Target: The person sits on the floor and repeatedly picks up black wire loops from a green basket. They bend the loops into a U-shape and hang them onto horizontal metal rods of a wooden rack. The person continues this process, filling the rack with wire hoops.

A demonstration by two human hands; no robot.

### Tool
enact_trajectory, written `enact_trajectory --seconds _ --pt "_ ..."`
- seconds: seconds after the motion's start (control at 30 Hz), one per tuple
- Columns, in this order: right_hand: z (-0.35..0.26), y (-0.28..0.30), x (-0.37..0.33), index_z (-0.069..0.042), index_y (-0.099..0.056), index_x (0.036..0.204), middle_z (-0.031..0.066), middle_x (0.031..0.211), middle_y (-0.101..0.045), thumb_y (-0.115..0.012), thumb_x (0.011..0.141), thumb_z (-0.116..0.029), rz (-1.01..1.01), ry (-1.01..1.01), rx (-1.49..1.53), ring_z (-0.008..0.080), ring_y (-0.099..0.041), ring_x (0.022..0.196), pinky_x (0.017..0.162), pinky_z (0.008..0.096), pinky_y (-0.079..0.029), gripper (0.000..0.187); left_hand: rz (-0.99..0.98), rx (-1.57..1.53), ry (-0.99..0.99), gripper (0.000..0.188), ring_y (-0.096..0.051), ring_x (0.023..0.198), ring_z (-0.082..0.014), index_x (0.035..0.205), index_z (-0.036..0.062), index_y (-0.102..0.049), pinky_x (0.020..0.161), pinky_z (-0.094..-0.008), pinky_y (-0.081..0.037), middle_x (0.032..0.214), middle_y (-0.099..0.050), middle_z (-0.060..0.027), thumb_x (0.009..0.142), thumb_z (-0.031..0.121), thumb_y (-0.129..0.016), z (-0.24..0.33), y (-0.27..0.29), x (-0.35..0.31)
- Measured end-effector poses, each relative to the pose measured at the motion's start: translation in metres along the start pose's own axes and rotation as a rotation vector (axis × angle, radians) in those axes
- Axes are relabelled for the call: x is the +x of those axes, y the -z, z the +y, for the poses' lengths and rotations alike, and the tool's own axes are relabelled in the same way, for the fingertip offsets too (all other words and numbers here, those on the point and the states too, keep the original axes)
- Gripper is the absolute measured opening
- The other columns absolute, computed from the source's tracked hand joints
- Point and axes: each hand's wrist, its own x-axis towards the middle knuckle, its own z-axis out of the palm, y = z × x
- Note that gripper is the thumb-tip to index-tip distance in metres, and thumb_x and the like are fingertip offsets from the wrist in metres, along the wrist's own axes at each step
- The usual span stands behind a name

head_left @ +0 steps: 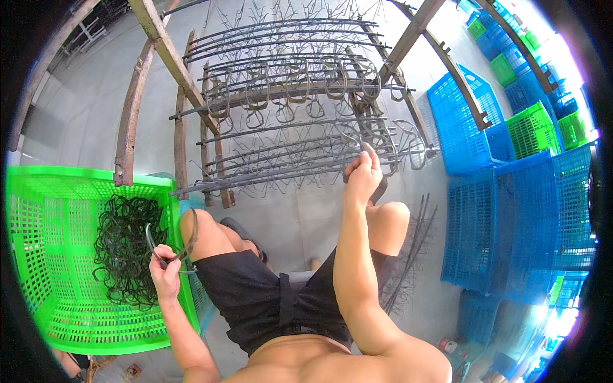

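In the head view, the left hand (165, 271) has its fingers closed around a few dark curved loops (193, 235), pinching them at their lower end, so that they bow upward and to the right, beside the person's knee, with no straight long axis. The right hand (363, 173) reaches forward, well apart from the left, its thumb and fingers drawn together at the right part of the lowest rods (255, 177); whether it pinches a loop, a hook or nothing there I cannot tell. These rods run crosswise in front of the person, left ends tipped nearer, so they lie ahead and to the right of the held loops; the right hand is the nearer one to them. More loops (288, 83) hang in a row farther up, among rods borne by the wooden posts (132, 121). At the person's left, the left hand is just beside the right wall of a green basket (96, 343), in which a tangle of black loops (128, 255) is heaped toward that wall. On the right side stand blue crates (472, 233) and a green crate (533, 131); what they contain cannot be made out. Thin rods with prongs (415, 249) lie on the floor to the right.
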Motion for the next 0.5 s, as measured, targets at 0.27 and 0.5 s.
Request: enact_trajectory --seconds 0.27,0.5 --pt "-0.003 0.004 0.003 -0.002 -0.057 0.113 -0.0043 0.056 -0.039 -0.047 0.092 -0.012 -0.103 -0.028 0.019 0.0044 -0.036 0.042 0.038 0.0204 -0.029 0.025 0.117 0.181 0.060 0.010 -0.050 0.076 -0.0092 0.086 0.0005 -0.062 0.071 -0.0213 -0.038 0.085 -0.054 -0.0010 0.079 0.007 -0.066 -0.002 -0.005 -0.001" --pt "0.011 -0.002 -0.013 -0.005 -0.057 0.117 -0.0064 0.058 -0.039 -0.050 0.094 -0.018 -0.184 0.150 -0.291 0.0021 -0.034 0.046 0.041 0.0202 -0.030 0.028 0.218 0.174 0.146 0.019 -0.044 0.065 -0.0039 0.093 0.0008 -0.064 0.059 -0.0188 -0.034 0.071 -0.053 0.0039 0.088 0.018 -0.059 -0.001 -0.009 0.002"
